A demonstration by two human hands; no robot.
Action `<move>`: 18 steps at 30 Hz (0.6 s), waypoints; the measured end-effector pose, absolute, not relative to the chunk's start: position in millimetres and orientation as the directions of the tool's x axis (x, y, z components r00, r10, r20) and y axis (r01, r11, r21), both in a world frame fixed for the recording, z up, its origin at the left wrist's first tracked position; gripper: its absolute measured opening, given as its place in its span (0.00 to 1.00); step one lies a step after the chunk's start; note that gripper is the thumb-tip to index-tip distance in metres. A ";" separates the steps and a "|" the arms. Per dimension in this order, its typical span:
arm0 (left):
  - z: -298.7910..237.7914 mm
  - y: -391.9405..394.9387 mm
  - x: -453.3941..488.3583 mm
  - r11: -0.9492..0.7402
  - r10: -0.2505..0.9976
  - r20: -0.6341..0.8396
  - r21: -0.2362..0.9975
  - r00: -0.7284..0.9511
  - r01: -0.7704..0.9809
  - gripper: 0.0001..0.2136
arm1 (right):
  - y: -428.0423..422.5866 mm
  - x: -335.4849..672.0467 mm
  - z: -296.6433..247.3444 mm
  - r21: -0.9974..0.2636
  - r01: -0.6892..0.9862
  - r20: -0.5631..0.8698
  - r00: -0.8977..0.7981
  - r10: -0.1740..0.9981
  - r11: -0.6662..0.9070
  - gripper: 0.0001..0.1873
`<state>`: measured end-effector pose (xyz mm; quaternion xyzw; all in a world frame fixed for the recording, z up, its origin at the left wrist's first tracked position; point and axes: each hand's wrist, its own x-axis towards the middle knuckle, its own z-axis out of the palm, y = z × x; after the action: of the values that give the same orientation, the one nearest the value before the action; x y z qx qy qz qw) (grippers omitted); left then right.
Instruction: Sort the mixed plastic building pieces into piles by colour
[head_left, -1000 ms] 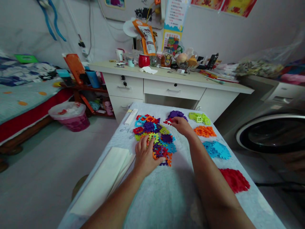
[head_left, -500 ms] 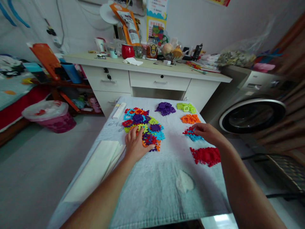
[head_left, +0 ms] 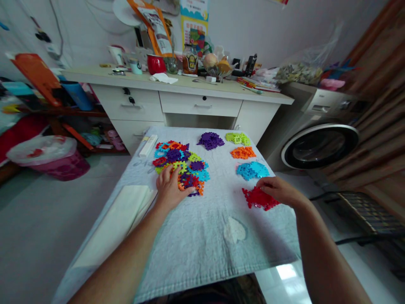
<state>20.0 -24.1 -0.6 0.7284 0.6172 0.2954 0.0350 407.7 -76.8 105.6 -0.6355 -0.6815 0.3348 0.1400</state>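
A grey towel (head_left: 209,236) covers the small table in front of me. A mixed pile of coloured plastic puzzle pieces (head_left: 180,162) lies at its middle left. My left hand (head_left: 169,190) rests on the pile's near edge, fingers spread flat. Sorted heaps lie to the right: purple (head_left: 210,140), lime green (head_left: 238,138), orange (head_left: 243,152), light blue (head_left: 252,170) and red (head_left: 257,198). My right hand (head_left: 280,190) lies on the red heap's right edge with fingers curled down over the pieces.
A white folded cloth (head_left: 114,223) lies along the towel's left edge, a white box (head_left: 148,145) at the far left corner. Beyond stand a cluttered white desk (head_left: 190,95), a washing machine (head_left: 319,139) at right and a pink bin (head_left: 47,158) at left.
My right hand carried a red piece from the far mixed pile across to the red heap at the near right. The camera turned right. My left hand stayed on the pile.
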 end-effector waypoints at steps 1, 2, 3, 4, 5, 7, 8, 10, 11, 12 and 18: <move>-0.5 -24.0 20.0 -0.236 0.920 0.386 0.417 0.064 0.878 0.40 | -78.6 410.3 105.5 -0.633 0.774 -0.222 -0.143 0.965 -0.031 0.11; -0.2 -23.9 20.1 -0.237 0.921 0.385 0.420 0.064 0.876 0.40 | -80.2 412.5 105.3 -0.627 0.779 -0.206 -0.130 0.970 -0.029 0.11; 0.2 -23.8 20.4 -0.240 0.921 0.384 0.424 0.066 0.873 0.40 | -81.5 414.4 105.2 -0.617 0.787 -0.188 -0.117 0.975 -0.025 0.11; 0.6 -23.6 20.7 -0.244 0.921 0.383 0.428 0.069 0.870 0.40 | -82.5 415.9 105.0 -0.603 0.797 -0.171 -0.106 0.980 -0.019 0.11; 1.0 -23.4 21.0 -0.248 0.921 0.383 0.433 0.072 0.867 0.39 | -83.2 416.9 104.7 -0.587 0.810 -0.157 -0.100 0.983 -0.011 0.11; 1.7 -23.0 21.5 -0.258 0.918 0.388 0.440 0.078 0.860 0.39 | -84.2 417.8 104.0 -0.545 0.838 -0.122 -0.092 0.988 0.010 0.11; 2.0 -22.9 21.7 -0.262 0.917 0.390 0.440 0.080 0.859 0.39 | -84.6 417.8 103.6 -0.519 0.855 -0.099 -0.087 0.991 0.023 0.12; 2.8 -22.8 21.9 -0.265 0.915 0.395 0.435 0.082 0.861 0.39 | -86.1 417.5 102.7 -0.459 0.887 -0.043 -0.071 0.997 0.043 0.12; 3.3 -22.9 21.9 -0.265 0.915 0.396 0.431 0.083 0.862 0.39 | -87.4 417.2 102.1 -0.433 0.900 -0.014 -0.064 0.998 0.051 0.12; 3.8 -23.0 21.9 -0.265 0.915 0.396 0.429 0.085 0.864 0.39 | -89.0 416.8 101.4 -0.412 0.909 0.012 -0.058 0.998 0.058 0.12; 4.5 -23.7 22.0 -0.252 0.919 0.388 0.442 0.070 0.861 0.39 | -101.4 400.1 89.0 -0.385 0.918 0.142 -0.037 0.989 0.089 0.12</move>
<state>22.0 -23.7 4.5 0.7298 0.6097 0.3054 0.0478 400.1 -101.4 89.0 -0.6682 -0.7138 0.0943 0.1875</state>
